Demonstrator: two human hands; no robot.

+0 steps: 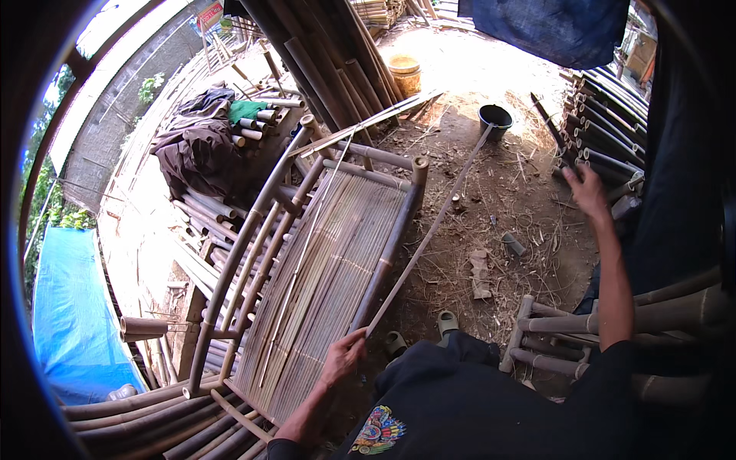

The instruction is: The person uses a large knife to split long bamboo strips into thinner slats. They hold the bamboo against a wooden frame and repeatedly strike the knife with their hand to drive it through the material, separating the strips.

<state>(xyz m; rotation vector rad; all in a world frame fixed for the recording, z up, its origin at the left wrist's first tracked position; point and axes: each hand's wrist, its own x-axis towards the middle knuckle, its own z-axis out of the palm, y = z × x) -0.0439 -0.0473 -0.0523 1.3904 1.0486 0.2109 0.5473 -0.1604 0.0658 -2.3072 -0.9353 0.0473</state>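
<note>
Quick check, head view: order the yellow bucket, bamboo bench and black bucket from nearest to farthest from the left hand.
From the left hand:
1. Bamboo bench: right alongside, mostly to its left.
2. Black bucket: ahead and to the right.
3. Yellow bucket: farther ahead, in the bright area.

Red sign beyond the bamboo bench (322, 276), its lettering too small to read.
The red sign board (210, 15) stands well past the bench's far end and off to its left, with pale marks like lettering across it; just right of the bench's near end, a dark shirt (475, 414) bears a multicoloured printed emblem (378, 431), with no words legible.
</note>
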